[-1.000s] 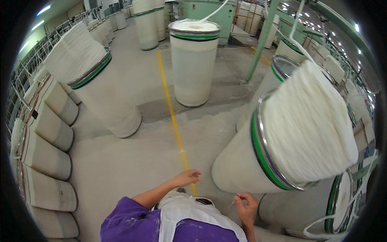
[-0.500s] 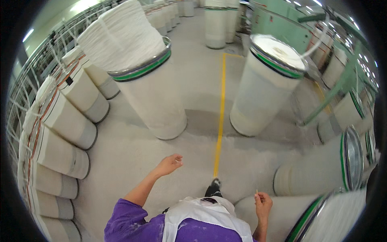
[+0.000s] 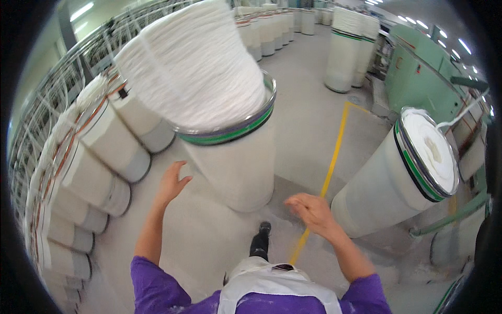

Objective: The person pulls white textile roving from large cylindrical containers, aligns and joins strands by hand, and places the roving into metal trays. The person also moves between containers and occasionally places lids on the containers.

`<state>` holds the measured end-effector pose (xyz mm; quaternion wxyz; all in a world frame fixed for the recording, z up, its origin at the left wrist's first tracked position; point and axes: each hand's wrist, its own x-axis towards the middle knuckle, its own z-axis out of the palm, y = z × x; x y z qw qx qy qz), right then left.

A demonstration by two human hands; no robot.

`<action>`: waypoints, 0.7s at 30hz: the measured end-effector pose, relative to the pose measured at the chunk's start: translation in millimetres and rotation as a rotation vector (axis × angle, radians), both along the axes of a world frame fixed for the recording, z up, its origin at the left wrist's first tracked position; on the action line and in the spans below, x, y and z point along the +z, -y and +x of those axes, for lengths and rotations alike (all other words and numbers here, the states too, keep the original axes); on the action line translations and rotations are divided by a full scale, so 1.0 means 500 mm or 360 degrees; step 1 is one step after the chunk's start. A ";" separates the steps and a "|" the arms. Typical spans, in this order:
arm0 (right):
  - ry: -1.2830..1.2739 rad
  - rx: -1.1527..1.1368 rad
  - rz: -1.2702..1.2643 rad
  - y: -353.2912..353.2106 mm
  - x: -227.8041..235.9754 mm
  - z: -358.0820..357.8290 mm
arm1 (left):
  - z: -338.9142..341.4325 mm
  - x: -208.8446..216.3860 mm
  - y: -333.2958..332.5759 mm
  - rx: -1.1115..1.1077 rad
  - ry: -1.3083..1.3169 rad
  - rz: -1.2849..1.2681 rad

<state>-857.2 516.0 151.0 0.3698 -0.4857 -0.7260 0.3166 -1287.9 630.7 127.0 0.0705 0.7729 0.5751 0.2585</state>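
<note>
A pale floor (image 3: 303,68) lies beneath the fingers of the left hand (image 3: 172,184) and right hand (image 3: 314,213). Left of the left fingers, a row of cream drums (image 3: 112,141) runs away into the distance. A green machine (image 3: 418,73) stands far beyond the right fingers, toward the right. Straight ahead, just past and between both sets of fingers, is the heaped drum (image 3: 235,167), cream with a green band, its metal rim ringing a tall stack of white fibre (image 3: 193,63). A gap shows between its wall and the fingers on each side. To the right of the right fingers, near them, the flat-topped drum (image 3: 384,180) holds coiled fibre level with its rim. Two more drums (image 3: 342,60) stand side by side, well beyond the right fingers. A yellow line (image 3: 334,154) on the floor passes behind the right hand. A white apron (image 3: 277,285) over a purple shirt (image 3: 162,288) shows nearer the wearer than the fingers.

The left fingers are spread from the thumb, holding nothing. The right fingers are blurred and loosely bent; whether they pinch anything small cannot be told. Between the hands, lower down, is one dark shoe (image 3: 265,228).
</note>
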 end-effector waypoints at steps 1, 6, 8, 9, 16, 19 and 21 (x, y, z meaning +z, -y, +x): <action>0.0095 0.0063 0.0071 -0.067 0.011 -0.031 | -0.020 0.012 -0.052 0.0014 -0.0144 0.0088; 0.0149 0.0293 0.0604 -0.401 0.056 -0.190 | -0.064 0.085 -0.288 0.0002 -0.0281 0.0264; 0.0141 0.0431 0.1059 -0.519 0.062 -0.225 | -0.078 0.105 -0.351 0.0206 -0.0395 -0.0033; 0.0183 0.0406 0.1057 -0.571 0.056 -0.223 | -0.077 0.108 -0.376 0.0137 -0.0566 0.0099; 0.0381 0.0655 0.0916 -0.745 -0.022 -0.230 | -0.089 0.077 -0.416 0.0094 -0.0470 0.0157; 0.0172 0.0655 0.1125 -0.768 -0.044 -0.212 | -0.072 0.062 -0.392 0.0216 -0.0668 0.0204; 0.0178 0.0637 0.1195 -0.786 -0.044 -0.179 | -0.052 0.074 -0.381 0.0335 -0.0694 -0.0015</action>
